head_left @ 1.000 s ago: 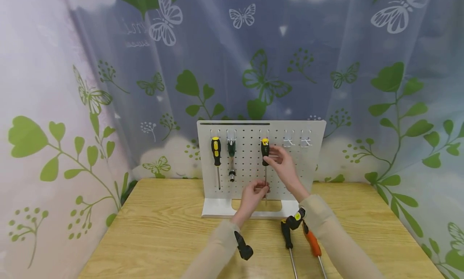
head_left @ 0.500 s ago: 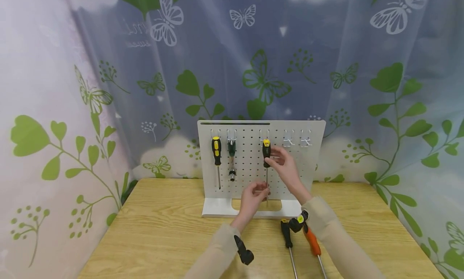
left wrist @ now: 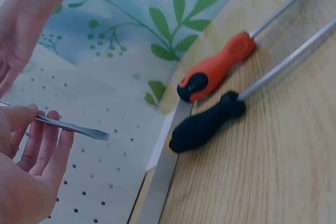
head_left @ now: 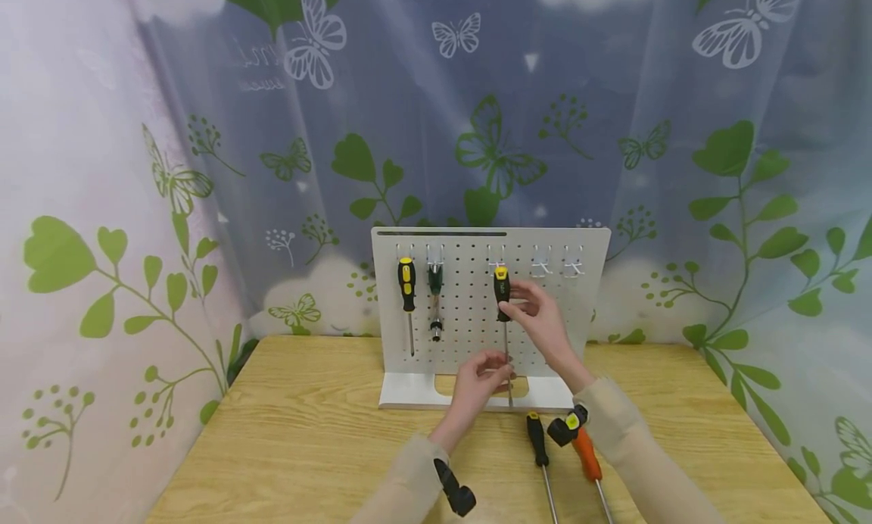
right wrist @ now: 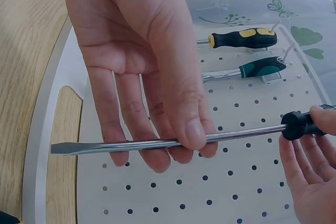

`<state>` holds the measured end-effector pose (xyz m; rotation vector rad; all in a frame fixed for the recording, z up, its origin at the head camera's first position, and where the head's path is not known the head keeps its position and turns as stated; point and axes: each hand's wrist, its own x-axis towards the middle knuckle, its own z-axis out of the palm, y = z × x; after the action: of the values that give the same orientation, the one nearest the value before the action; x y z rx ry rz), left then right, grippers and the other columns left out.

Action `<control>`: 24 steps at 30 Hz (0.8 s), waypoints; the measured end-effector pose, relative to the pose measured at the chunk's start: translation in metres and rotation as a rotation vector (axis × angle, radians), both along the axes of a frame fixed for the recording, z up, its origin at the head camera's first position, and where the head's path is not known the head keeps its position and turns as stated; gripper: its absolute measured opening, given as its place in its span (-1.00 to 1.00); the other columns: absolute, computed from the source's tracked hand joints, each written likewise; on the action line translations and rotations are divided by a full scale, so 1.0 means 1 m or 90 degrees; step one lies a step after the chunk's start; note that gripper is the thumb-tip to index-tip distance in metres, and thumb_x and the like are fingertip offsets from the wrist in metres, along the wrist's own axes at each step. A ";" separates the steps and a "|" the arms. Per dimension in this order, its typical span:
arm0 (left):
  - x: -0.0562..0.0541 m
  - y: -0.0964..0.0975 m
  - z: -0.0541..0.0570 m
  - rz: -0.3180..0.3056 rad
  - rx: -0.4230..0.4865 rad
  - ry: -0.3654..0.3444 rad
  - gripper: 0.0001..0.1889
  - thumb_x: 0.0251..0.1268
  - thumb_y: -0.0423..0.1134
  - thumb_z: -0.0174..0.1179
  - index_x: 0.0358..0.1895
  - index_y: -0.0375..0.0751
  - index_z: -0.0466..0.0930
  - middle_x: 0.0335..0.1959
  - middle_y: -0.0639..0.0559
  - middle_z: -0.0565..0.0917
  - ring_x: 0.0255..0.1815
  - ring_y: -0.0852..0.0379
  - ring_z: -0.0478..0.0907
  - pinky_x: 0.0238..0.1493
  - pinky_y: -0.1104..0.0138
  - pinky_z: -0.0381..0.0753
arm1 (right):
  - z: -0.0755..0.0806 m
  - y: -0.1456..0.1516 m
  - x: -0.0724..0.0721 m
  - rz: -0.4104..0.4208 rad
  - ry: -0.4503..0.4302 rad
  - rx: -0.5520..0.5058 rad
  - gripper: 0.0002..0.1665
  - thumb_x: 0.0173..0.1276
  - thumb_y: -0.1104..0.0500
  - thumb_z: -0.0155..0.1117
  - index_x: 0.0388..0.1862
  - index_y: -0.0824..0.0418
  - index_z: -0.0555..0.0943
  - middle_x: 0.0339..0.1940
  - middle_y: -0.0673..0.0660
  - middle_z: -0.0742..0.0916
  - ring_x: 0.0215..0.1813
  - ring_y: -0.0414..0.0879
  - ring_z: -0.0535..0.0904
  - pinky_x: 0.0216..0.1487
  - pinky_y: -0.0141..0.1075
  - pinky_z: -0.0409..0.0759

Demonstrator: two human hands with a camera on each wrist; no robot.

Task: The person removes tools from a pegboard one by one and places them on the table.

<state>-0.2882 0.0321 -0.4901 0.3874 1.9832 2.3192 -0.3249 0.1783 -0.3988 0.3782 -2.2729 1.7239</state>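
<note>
Both hands hold one flat-blade screwdriver point(head_left: 502, 291) with a black handle and yellow top, upright before the white pegboard point(head_left: 470, 319). My right hand point(head_left: 541, 321) pinches its handle between thumb and fingers. Lower down, my left hand point(head_left: 475, 384) pinches the steel shaft; in the right wrist view the thumb presses the shaft point(right wrist: 236, 134) against the fingers, and the flat tip point(right wrist: 77, 149) sticks out past them. The handle's yellow top shows just below a wire hook point(head_left: 496, 260) in the head view.
On the board's left hang a black-and-yellow screwdriver point(head_left: 406, 285) and a green-handled tool point(head_left: 435, 282). Two more hooks point(head_left: 543, 267) are at the right. A black screwdriver point(head_left: 537, 437) and an orange one point(head_left: 587, 454) lie on the wooden table point(head_left: 300, 425), near the board's base.
The held screwdriver has moved down and slightly right, away from the hook, with its tip now lower over the board's base. Both hands have moved along with it.
</note>
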 end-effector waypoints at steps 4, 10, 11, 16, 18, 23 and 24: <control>0.007 -0.001 0.004 -0.019 0.014 -0.017 -0.74 0.44 -0.32 0.25 0.06 -0.41 0.60 -0.03 -0.21 0.71 -0.10 0.07 0.72 -0.02 0.19 0.76 | 0.000 0.002 0.003 0.017 0.004 -0.011 -0.45 0.45 0.15 0.35 0.35 0.27 0.49 0.21 0.33 0.64 -0.08 -0.28 0.65 -0.01 -0.38 0.61; 0.014 -0.002 0.009 -0.024 0.027 -0.026 -0.75 0.44 -0.32 0.26 0.05 -0.41 0.60 -0.04 -0.23 0.71 -0.12 0.09 0.72 -0.03 0.19 0.76 | 0.003 0.002 0.010 0.029 0.006 -0.012 -0.45 0.46 0.13 0.34 0.35 0.27 0.48 0.21 0.33 0.64 -0.09 -0.30 0.66 0.00 -0.35 0.60; 0.015 -0.003 0.009 -0.026 0.029 -0.025 -0.75 0.43 -0.33 0.26 0.05 -0.42 0.60 -0.04 -0.24 0.70 -0.12 0.09 0.72 -0.03 0.18 0.76 | 0.004 0.002 0.011 0.029 0.008 -0.010 -0.45 0.46 0.13 0.35 0.35 0.26 0.49 0.20 0.33 0.64 -0.10 -0.29 0.66 -0.01 -0.35 0.60; 0.022 -0.005 0.010 -0.029 0.028 -0.016 -0.74 0.42 -0.34 0.27 0.05 -0.43 0.60 0.01 -0.34 0.68 -0.11 0.08 0.72 -0.02 0.19 0.76 | 0.005 0.001 0.016 0.035 0.014 -0.008 -0.46 0.45 0.16 0.35 0.34 0.27 0.49 0.17 0.33 0.66 -0.11 -0.23 0.68 -0.02 -0.39 0.61; 0.024 -0.006 0.010 -0.028 0.024 -0.013 -0.74 0.42 -0.34 0.27 0.04 -0.43 0.60 0.00 -0.36 0.68 -0.11 0.07 0.72 -0.03 0.20 0.76 | 0.005 0.001 0.018 0.036 0.006 -0.011 -0.44 0.44 0.16 0.36 0.35 0.28 0.48 0.17 0.34 0.66 -0.09 -0.21 0.68 -0.01 -0.40 0.61; 0.032 -0.010 0.008 -0.028 0.013 -0.008 -0.75 0.40 -0.37 0.27 0.04 -0.46 0.59 -0.06 -0.28 0.71 -0.09 -0.01 0.73 -0.01 0.11 0.76 | 0.003 0.001 0.025 0.039 -0.012 -0.021 -0.41 0.43 0.16 0.37 0.38 0.26 0.46 0.17 0.34 0.65 -0.07 -0.23 0.66 0.00 -0.39 0.63; 0.033 -0.011 0.008 -0.029 0.010 -0.009 -0.75 0.40 -0.37 0.27 0.04 -0.46 0.59 -0.06 -0.27 0.71 -0.09 -0.02 0.73 0.00 0.08 0.75 | 0.003 0.001 0.026 0.040 -0.014 -0.022 -0.41 0.43 0.16 0.37 0.38 0.25 0.46 0.18 0.34 0.65 -0.07 -0.24 0.66 0.00 -0.38 0.64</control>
<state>-0.2550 0.0211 -0.4820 0.4119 1.9307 2.3058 -0.2986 0.1796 -0.3962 0.4311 -2.2663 1.8040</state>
